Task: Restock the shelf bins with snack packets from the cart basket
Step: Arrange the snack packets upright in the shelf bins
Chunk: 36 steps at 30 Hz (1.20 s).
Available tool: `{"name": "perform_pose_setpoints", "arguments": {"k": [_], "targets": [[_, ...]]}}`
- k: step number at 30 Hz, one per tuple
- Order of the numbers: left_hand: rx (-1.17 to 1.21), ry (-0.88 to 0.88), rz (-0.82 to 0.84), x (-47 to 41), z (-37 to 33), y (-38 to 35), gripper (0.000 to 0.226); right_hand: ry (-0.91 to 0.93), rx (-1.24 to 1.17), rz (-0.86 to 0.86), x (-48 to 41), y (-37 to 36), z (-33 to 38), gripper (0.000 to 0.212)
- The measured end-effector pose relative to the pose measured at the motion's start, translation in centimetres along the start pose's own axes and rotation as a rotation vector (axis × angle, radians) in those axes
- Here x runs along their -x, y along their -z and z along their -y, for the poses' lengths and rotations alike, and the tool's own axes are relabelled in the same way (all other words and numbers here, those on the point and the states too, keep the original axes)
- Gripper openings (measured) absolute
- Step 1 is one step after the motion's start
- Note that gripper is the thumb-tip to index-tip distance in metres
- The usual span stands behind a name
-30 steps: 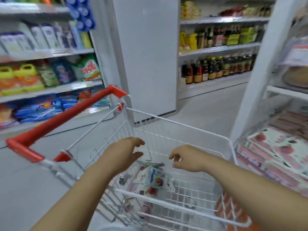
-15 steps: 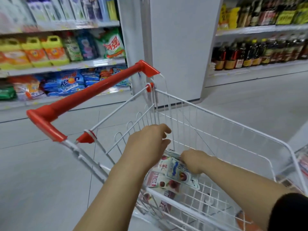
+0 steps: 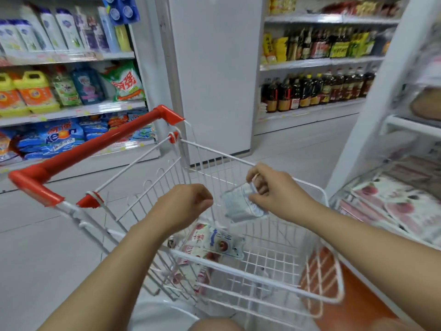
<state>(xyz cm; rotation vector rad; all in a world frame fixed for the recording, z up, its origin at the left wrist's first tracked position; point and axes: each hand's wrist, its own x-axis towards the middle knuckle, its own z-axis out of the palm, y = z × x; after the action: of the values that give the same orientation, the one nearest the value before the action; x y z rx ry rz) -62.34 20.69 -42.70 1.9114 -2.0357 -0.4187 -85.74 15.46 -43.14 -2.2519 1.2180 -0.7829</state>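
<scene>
1. Lifted since half a second ago: one snack packet (image 3: pixel 241 206), out of the cart basket (image 3: pixel 238 266) to centre right of frame; pinched at its upper edge by the right hand (image 3: pixel 276 192), fingers curled.
2. Hovering centre frame, left hand (image 3: pixel 183 206) curled to a fist; holding nothing seen.
3. Could slip from so thin a pinch; would drop back among the remaining packets (image 3: pixel 214 244), lower centre.
4. Could snag the wire rim on swinging toward the shelf bin (image 3: pixel 405 204), right edge.

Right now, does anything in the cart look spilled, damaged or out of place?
Nothing stands out. The snack packets lie in a loose heap inside the cart basket, none spilled, and the right hand pinches one pale packet above it.
</scene>
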Motion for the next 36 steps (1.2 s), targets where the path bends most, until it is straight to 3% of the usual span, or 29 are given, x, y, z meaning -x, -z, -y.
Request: {"name": "perform_pose_setpoints", "arguments": {"k": [2,5,7,10,12,14,20,30,32,36], "targets": [[0.286,-0.004,0.028,0.7,-1.4,-0.2,0.031,0.082,-0.037,-0.109,2.5,1.8,0.6,0.038],[0.778,0.098,0.103,2.3,-4.8,-0.8,0.055,0.336,0.114,-0.262,7.6,4.9,1.2,0.014],[1.048,0.176,0.195,3.2,-6.9,-1.4,0.062,0.482,0.216,-0.309,11.4,6.8,1.0,0.013],[1.23,0.229,0.36,4.2,-10.2,-2.1,0.056,0.632,0.312,-0.314,16.5,9.1,0.6,0.015],[1.2,0.176,0.434,5.1,-12.8,-2.7,0.044,0.664,0.385,-0.32,19.3,10.4,0.3,0.035],[1.158,0.083,0.486,6.1,-15.2,-3.5,0.034,0.64,0.463,-0.341,21.9,11.6,0.0,0.041],[1.168,-0.058,0.695,8.6,-20.7,-5.6,0.035,0.539,0.564,-0.396,27.4,15.1,-1.5,0.026],[0.86,-0.28,0.435,8.1,-28.0,-7.4,0.022,0.507,0.656,-0.272,33.2,15.9,0.2,0.012],[0.83,-0.368,0.428,7.6,-28.9,-7.4,0.018,0.385,0.51,-0.269,33.7,16.6,0.6,0.013],[0.781,-0.487,0.445,7.4,-30.3,-6.5,0.009,-0.091,0.108,-0.288,34.1,18.6,0.6,0.023]]}}
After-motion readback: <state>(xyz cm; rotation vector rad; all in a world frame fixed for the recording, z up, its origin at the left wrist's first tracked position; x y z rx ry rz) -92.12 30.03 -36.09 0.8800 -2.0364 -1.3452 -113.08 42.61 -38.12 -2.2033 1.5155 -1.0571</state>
